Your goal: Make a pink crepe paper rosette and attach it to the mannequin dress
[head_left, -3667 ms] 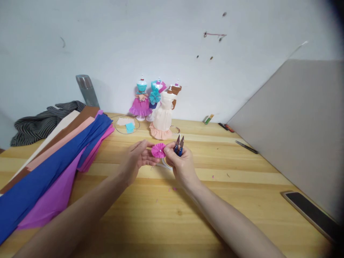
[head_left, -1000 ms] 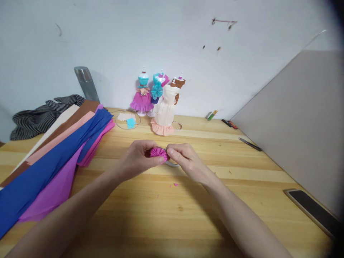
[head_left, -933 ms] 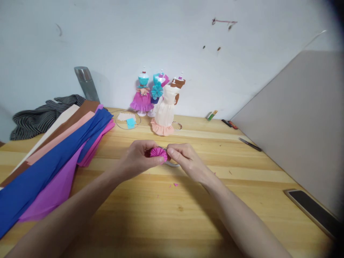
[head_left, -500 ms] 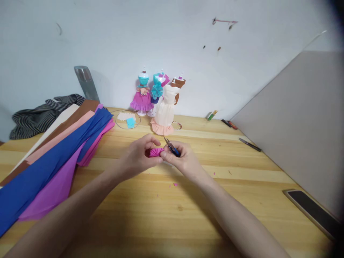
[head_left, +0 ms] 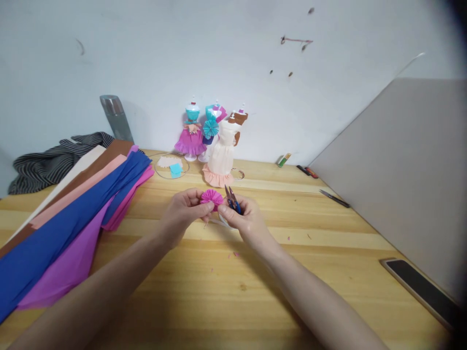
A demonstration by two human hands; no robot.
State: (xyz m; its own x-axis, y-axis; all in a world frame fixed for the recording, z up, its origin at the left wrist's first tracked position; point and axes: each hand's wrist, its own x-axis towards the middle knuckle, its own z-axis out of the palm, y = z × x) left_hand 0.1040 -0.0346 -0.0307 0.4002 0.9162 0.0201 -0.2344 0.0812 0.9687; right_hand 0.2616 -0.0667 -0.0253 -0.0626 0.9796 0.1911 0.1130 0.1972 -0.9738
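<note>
A pink pleated paper rosette (head_left: 212,196) is spread into a round fan above the wooden table, its face toward me. My left hand (head_left: 186,208) pinches its left and lower edge, thumb in front. On the other side, my right hand (head_left: 242,214) touches the rosette's lower right edge with its thumb tip. That same hand is closed around small scissors (head_left: 233,199) with blue handles, their blades pointing up. A pale loop (head_left: 223,221) shows under the hands; I cannot tell what it is.
Several small dress forms in paper dresses, one in a cream dress (head_left: 222,158), stand by the wall. Coloured crepe paper sheets (head_left: 76,209) and striped cloth (head_left: 54,163) lie left, near a bottle (head_left: 116,116). At right are a knife-like tool (head_left: 334,198) and a phone (head_left: 419,289).
The pink rosette has turned and opened from a narrow edge-on shape to a round face. My left thumb has moved onto its front. The scissors remain in my right hand.
</note>
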